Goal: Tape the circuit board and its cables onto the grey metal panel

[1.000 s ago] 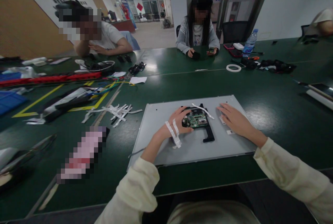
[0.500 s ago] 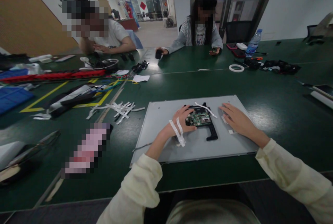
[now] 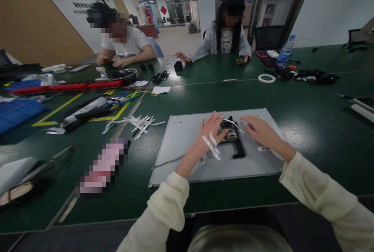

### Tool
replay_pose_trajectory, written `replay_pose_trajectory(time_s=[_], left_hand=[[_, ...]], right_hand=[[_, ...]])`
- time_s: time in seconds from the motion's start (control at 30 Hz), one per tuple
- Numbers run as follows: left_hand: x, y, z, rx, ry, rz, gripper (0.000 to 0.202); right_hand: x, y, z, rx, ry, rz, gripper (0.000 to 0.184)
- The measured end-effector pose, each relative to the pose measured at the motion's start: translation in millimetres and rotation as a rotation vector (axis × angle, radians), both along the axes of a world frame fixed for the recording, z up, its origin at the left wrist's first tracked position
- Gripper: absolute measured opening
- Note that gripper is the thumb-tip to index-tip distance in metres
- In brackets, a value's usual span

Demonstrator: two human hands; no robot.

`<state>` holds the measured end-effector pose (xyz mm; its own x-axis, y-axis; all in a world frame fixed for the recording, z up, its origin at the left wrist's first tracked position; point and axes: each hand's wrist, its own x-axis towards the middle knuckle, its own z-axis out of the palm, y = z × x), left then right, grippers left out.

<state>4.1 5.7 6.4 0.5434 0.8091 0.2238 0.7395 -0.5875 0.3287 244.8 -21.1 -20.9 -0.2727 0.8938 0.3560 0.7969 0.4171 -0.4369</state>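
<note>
Circuit board [image 3: 230, 133]: small green PCB in a black bracket [image 3: 238, 148], on the grey panel [image 3: 181, 146], mid-desk, just in front of the person.
Left grip: left hand [image 3: 209, 135] open, fingers spread, lying flat over the board's left edge. Nothing clasped. Two white tape strips [image 3: 212, 145] stuck across the back of the hand.
Right grip: right hand [image 3: 258, 131] open, palm down on the panel just right of the board, fingertips pointing at it. Holds nothing; can't tell if the tips touch the white ribbon [image 3: 233, 123].
Step (my read): board is being steadied or pressed in its seat by the left hand, with the right coming in at the ribbon end.
Next move needs: light fingertip work at the board's far right corner, with the left hand keeping the board from shifting. Ribbon looks thin, so no tugging.
Board look: dense small parts, mostly hidden under the left fingers; bracket sticks out on the near side as an L shape.
Panel: flat, matte grey, small label [image 3: 263, 149] near the right wrist, thin cable [image 3: 168, 162] trailing off its left edge.
Desk [image 3: 204, 92]: dark green. Pile of loose tape strips [image 3: 137, 122] left of the panel, tape roll [image 3: 266, 78] far right, water bottle [image 3: 285, 50] beyond it.
Others: two people seated at the far side, hands on their own items, well apart from this panel.
</note>
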Motion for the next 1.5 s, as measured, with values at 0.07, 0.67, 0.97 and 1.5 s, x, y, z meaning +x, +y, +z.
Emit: replay_pose_trajectory(time_s=[0.07,0.67,0.97,1.5], left_hand=[[12.4,0.0,0.4,0.023,0.028,-0.052,0.040],[22.9,23.9,-19.1,0.037,0.105,-0.028,0.035],[22.2,23.1,-16.8,-0.003,0.108,-0.026,0.035],[22.1,22.9,-15.9,0.026,0.149,-0.057,0.036]], right_hand=[[-5.6,-0.1,-2.1,0.031,0.049,0.032,0.037],[-11.2,-19.4,-3.9,-0.009,-0.114,0.165,0.032],[-8.0,-34.9,3.2,-0.093,-0.206,0.121,0.043],[-9.4,-40.9,-4.3,-0.083,-0.155,0.110,0.050]])
